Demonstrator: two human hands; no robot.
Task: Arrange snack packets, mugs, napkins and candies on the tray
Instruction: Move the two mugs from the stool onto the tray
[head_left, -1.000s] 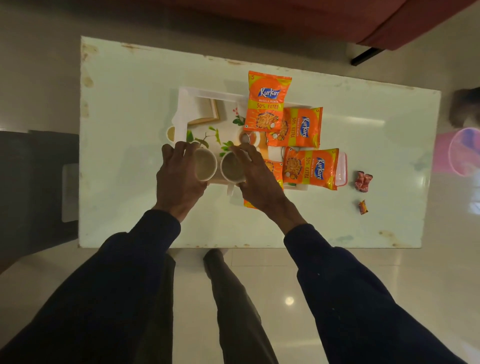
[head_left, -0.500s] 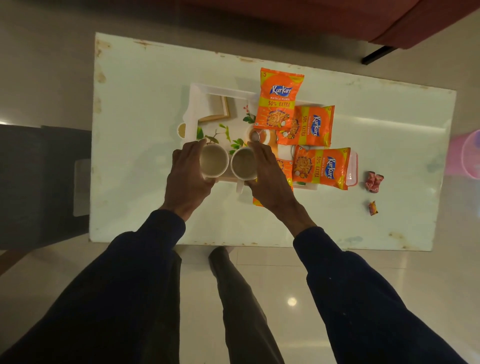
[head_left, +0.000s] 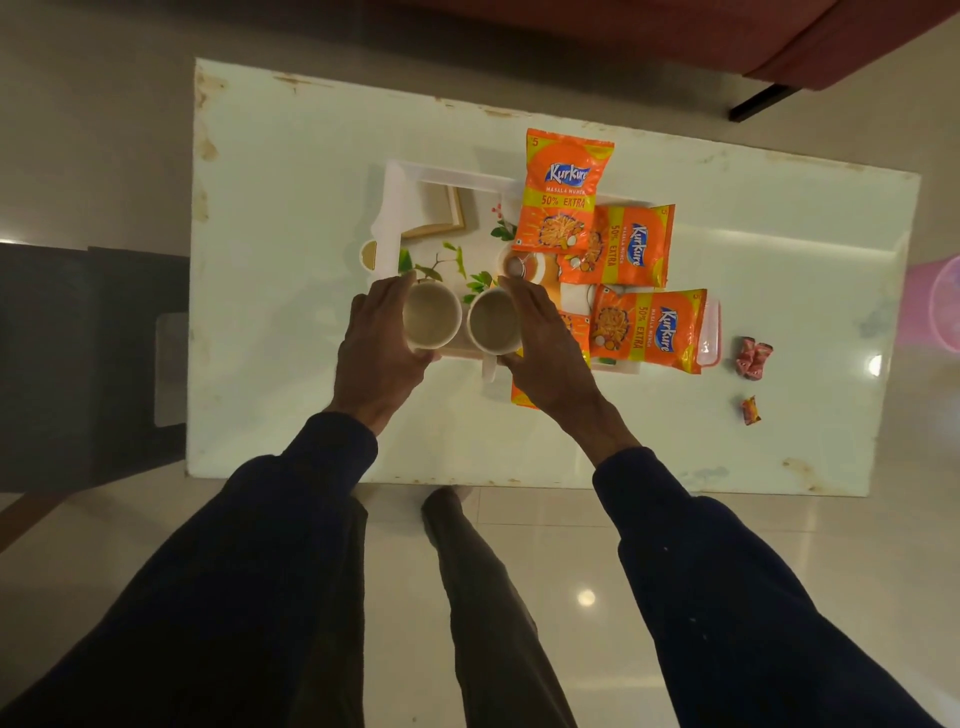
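Standing at the near edge of the table (head_left: 291, 364), the person reaches both dark sleeves forward to two mugs set side by side on the near rim of the tray (head_left: 400, 208). The left hand (head_left: 374, 348) wraps the outer side of the left mug (head_left: 432, 314), fingers curled round its wall and thumb on the near side. The right hand (head_left: 550, 348) cups the right mug (head_left: 493, 327) the same way from the right. Holding each from outside probably lets the pair be nudged together and squared up. The right mug's handle (head_left: 488, 366) points near and overhangs the rim, so it may want turning.

Under the right wrist lies the near packet (head_left: 522, 395), half off the tray onto the table; it crowds the spot beside the mugs. Right of it the right packet (head_left: 649, 327) lies flat over the tray's right end. Beyond, the middle packet (head_left: 623, 244) overlaps the far packet (head_left: 563, 192), which sticks out past the far rim. The tray's left far part is bare, showing its printed picture.

Off the tray, well to the right on the table, wait a red candy (head_left: 753, 356) and, nearer, a small candy (head_left: 749, 409); both need bringing over. Napkins I cannot make out for certain.

A dark chair (head_left: 78, 364) stands left, a pink bin (head_left: 935, 306) right, a red sofa (head_left: 675, 31) beyond.
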